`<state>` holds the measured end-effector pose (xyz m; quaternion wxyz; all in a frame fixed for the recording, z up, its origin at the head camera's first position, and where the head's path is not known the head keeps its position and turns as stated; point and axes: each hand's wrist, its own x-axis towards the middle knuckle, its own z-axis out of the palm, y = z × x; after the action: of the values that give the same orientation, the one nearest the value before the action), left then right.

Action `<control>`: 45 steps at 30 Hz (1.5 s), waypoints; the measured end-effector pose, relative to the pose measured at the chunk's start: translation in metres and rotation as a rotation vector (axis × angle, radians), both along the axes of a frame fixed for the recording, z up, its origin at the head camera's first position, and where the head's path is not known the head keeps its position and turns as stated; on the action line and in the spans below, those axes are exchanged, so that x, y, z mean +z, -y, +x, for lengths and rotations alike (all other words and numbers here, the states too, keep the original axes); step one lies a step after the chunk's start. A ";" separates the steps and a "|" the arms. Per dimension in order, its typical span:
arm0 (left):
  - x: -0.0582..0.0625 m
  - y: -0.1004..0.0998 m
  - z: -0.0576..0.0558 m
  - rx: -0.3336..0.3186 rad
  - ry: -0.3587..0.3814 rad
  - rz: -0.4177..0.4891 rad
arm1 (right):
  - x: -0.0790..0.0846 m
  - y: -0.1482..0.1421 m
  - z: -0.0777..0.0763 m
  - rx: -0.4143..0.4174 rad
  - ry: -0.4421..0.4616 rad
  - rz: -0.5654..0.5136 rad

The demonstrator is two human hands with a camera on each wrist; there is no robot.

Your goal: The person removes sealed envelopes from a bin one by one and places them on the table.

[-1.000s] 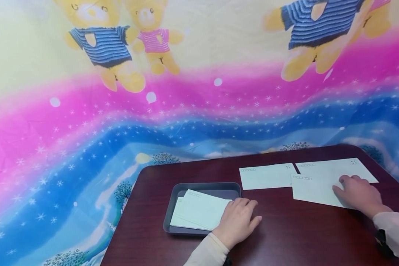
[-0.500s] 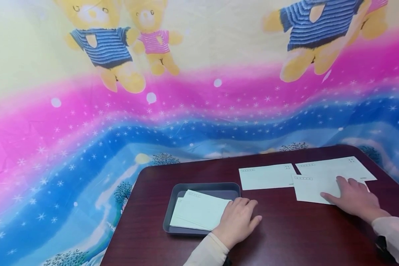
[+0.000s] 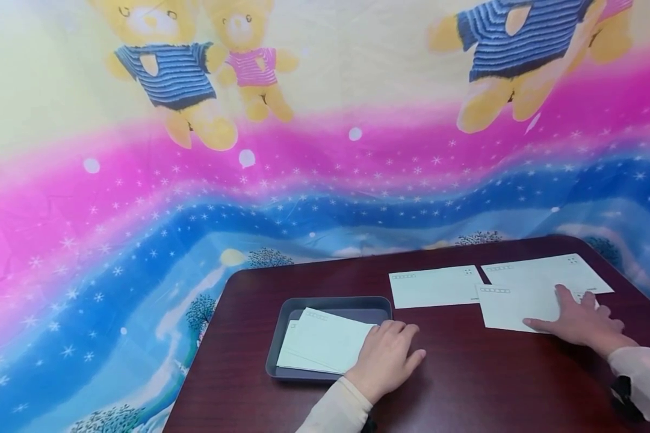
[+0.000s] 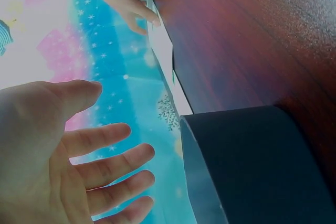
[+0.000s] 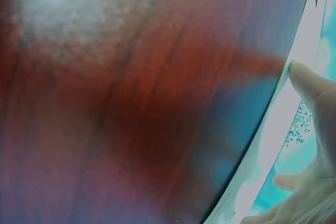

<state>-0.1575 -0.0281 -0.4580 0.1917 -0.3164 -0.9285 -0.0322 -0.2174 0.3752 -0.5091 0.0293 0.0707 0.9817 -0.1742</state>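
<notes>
In the head view my left hand (image 3: 386, 361) hovers at the right side of a grey tray (image 3: 352, 315). The left wrist view shows its fingers spread and relaxed, apart from the tray wall (image 4: 252, 156), holding nothing. Inside the tray lie a few overlapping white envelopes (image 3: 330, 340). At the right my right hand (image 3: 587, 322) rests over the nearest envelope (image 3: 514, 310), thumb along its near edge and fingers spread towards its right end. The right wrist view has the thumb (image 5: 310, 80) touching that envelope (image 5: 281, 114).
Two more envelopes lie behind on the dark wooden table (image 3: 439, 373): one at the left (image 3: 436, 287), one at the back right (image 3: 541, 270), partly covered by the nearest one. A curtain printed with bears (image 3: 325, 150) hangs behind the table's far edge.
My right hand has spread its thumb and fingers further apart over the nearest envelope, which has shifted slightly and shows its right corner marks. The left hand has stayed almost still.
</notes>
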 end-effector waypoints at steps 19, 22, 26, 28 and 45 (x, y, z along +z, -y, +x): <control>0.002 -0.001 0.001 -0.004 -0.015 -0.004 | -0.002 -0.031 -0.009 0.135 -0.087 0.067; 0.001 -0.002 0.001 -0.002 -0.002 -0.001 | 0.000 -0.034 -0.011 0.129 -0.084 0.086; 0.001 -0.004 0.001 0.000 0.018 0.001 | 0.001 -0.035 -0.013 0.101 -0.065 0.087; 0.000 -0.005 0.001 0.000 0.029 0.000 | 0.001 -0.037 -0.013 0.106 -0.063 0.088; -0.005 -0.020 0.001 -0.006 0.037 -0.020 | 0.001 -0.046 -0.014 0.238 -0.120 0.052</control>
<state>-0.1564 -0.0086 -0.4635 0.1714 -0.3204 -0.9312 -0.0291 -0.2312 0.4211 -0.5080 -0.0110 -0.0563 0.9874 -0.1478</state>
